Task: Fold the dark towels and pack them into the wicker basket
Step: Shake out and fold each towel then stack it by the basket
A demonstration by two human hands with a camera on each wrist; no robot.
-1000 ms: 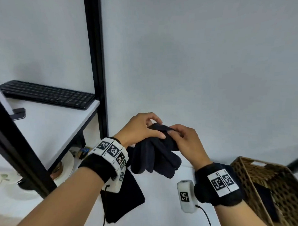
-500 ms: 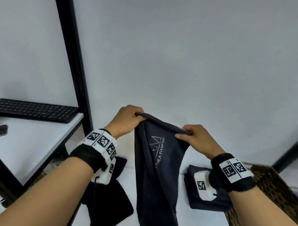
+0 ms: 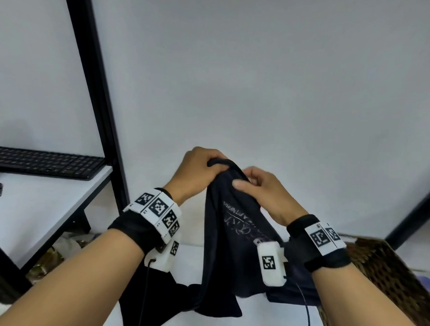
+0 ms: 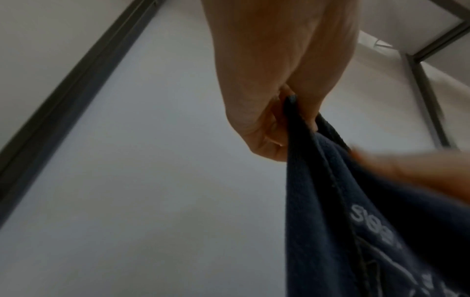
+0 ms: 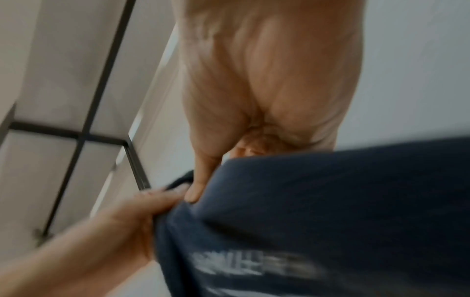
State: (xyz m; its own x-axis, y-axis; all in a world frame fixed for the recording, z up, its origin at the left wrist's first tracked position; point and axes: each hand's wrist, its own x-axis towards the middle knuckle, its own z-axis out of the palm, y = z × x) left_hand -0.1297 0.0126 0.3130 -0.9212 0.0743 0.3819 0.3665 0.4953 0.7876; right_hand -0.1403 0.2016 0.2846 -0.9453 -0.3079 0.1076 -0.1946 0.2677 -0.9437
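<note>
A dark navy towel (image 3: pixel 230 239) with pale lettering hangs in the air in front of me, its lower end reaching the white table. My left hand (image 3: pixel 204 167) grips its top edge, seen from below in the left wrist view as the left hand (image 4: pixel 279 120) pinching the towel (image 4: pixel 356 221). My right hand (image 3: pixel 254 188) pinches the same top edge close beside the left; in the right wrist view the thumb of that right hand (image 5: pixel 201 186) presses on the towel (image 5: pixel 318 221). The wicker basket (image 3: pixel 385 273) stands at the lower right.
Another dark towel (image 3: pixel 141 297) lies on the white table (image 3: pixel 188 262) below my left wrist, and a folded dark towel (image 3: pixel 295 290) lies under my right wrist. A black keyboard (image 3: pixel 45 163) rests on a white shelf at left, beside a black upright post (image 3: pixel 97 93).
The towel went from a bunched bundle to hanging spread between both hands; now my hands have come close together at its top edge, doubling it lengthwise.
</note>
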